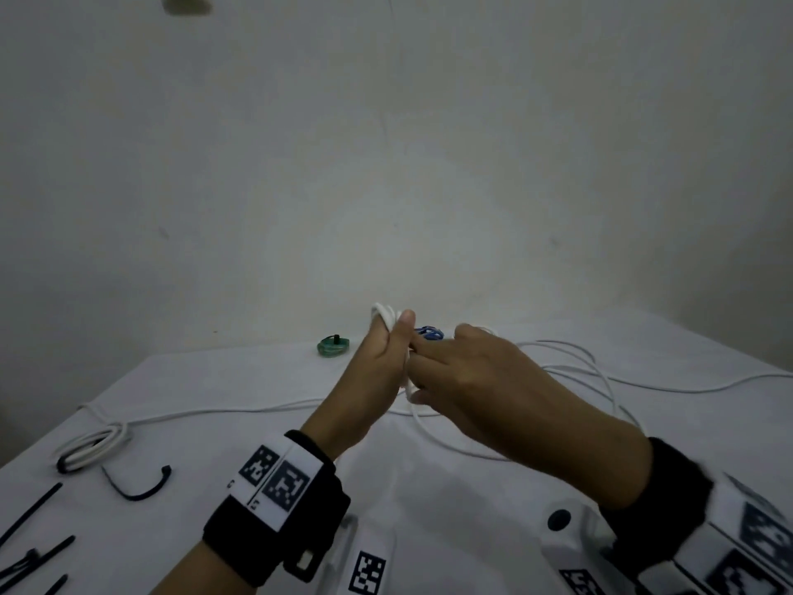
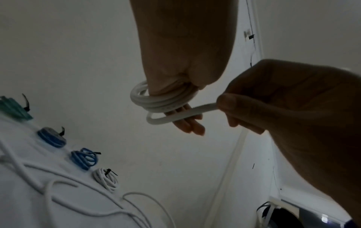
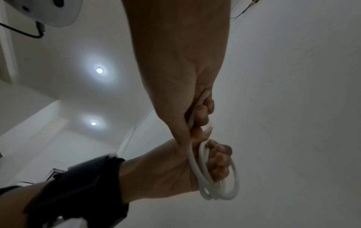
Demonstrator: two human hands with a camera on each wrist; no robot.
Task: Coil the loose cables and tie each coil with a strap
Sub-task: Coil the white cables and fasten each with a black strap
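The left hand has the white cable coil wound around its fingers; the right hand, just beside, pinches the loose strand crossing those fingers sideways.

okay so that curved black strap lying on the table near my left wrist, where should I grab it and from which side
Probably pinch the curved black strap near its thicker hooked end at the right, coming from above with thumb and forefinger. It lies flat on the table, bent in a U, apart from the tied white coil, so nothing crowds it. Your left hand holds the white cable, so the right hand must let go first.
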